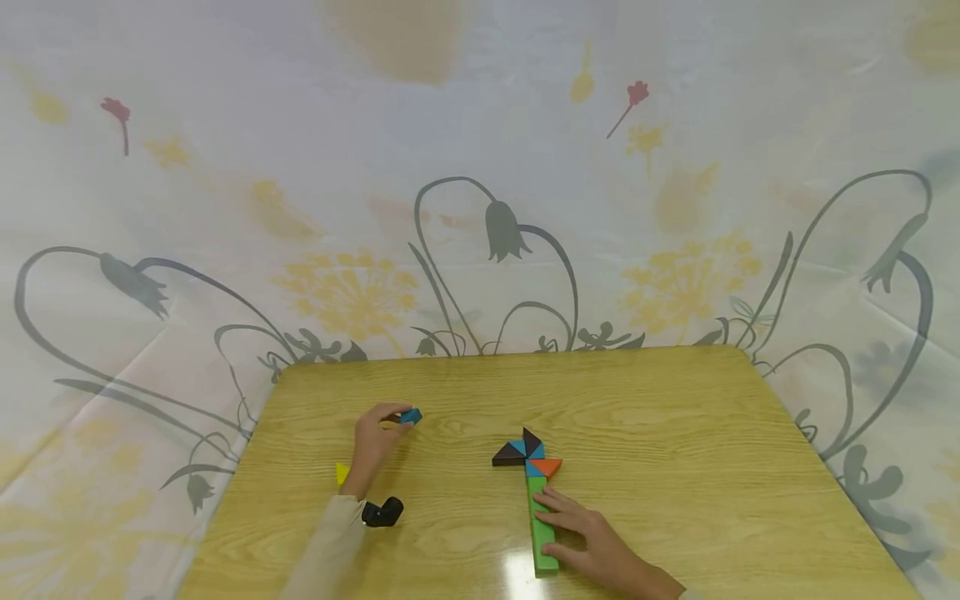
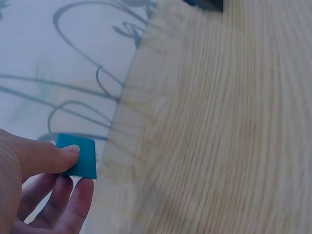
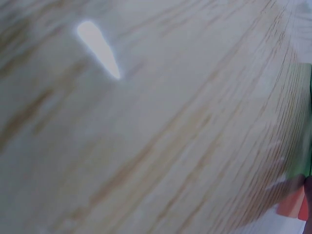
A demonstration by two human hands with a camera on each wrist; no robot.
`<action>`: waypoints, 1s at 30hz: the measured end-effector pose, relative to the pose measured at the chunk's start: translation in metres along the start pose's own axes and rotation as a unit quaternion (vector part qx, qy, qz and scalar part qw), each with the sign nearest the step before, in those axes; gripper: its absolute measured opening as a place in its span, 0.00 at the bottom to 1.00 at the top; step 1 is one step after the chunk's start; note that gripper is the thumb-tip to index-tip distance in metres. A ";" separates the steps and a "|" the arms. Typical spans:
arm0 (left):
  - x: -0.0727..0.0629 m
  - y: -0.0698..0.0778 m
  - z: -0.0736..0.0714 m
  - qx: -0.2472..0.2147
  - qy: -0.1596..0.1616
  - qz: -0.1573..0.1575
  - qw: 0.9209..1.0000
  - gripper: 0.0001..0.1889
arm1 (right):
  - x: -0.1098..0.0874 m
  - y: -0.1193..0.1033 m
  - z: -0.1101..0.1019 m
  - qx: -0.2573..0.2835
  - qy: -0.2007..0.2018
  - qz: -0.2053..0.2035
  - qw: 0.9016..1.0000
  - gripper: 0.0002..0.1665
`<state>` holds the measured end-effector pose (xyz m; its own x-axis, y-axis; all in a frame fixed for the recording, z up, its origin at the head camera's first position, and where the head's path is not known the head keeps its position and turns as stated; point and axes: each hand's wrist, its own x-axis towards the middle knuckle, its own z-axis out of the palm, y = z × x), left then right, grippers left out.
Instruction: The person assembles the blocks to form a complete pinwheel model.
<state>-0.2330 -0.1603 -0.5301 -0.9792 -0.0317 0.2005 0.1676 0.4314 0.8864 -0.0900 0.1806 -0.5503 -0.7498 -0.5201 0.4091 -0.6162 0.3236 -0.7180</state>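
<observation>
Between thumb and fingertips my left hand (image 1: 377, 437) pinches a small blue block (image 1: 411, 416), over the left part of the table. In the left wrist view the block (image 2: 84, 158) shows a flat, four-sided face. My right hand (image 1: 588, 537) rests along a long green bar (image 1: 541, 525), its fingers extended over the right side. At the bar's far end, blue triangular blocks (image 1: 534, 468), dark triangular blocks (image 1: 510, 455) and an orange-red triangular block (image 1: 552, 467) lie together like a pinwheel. The right wrist view catches the green bar (image 3: 301, 122) at its edge.
A yellow block (image 1: 342, 473) lies beside my left wrist, partly hidden by it. A black wrist camera (image 1: 383, 512) sits at the left cuff. The wood-grain table (image 1: 675, 400) ends at a flower-patterned cloth (image 1: 480, 125) behind it.
</observation>
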 end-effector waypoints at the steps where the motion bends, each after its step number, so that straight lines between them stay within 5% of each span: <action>1: -0.002 0.001 0.002 -0.003 -0.001 0.004 1.000 0.14 | 0.000 0.000 0.000 0.000 0.000 0.001 1.000 0.24; 10: -0.028 0.021 0.019 -0.031 -0.033 -0.004 0.999 0.14 | -0.001 0.002 0.000 -0.001 0.001 0.000 1.000 0.24; 30: -0.063 0.030 0.059 -0.096 -0.065 -0.001 0.993 0.14 | 0.001 0.000 0.000 0.000 0.005 -0.017 1.000 0.24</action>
<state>-0.1729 -0.0919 -0.5408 -0.9839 0.0905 0.1540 0.1722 0.2517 0.9523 -0.0906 0.1806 -0.5500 -0.7310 -0.5224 0.4391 -0.6412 0.3057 -0.7038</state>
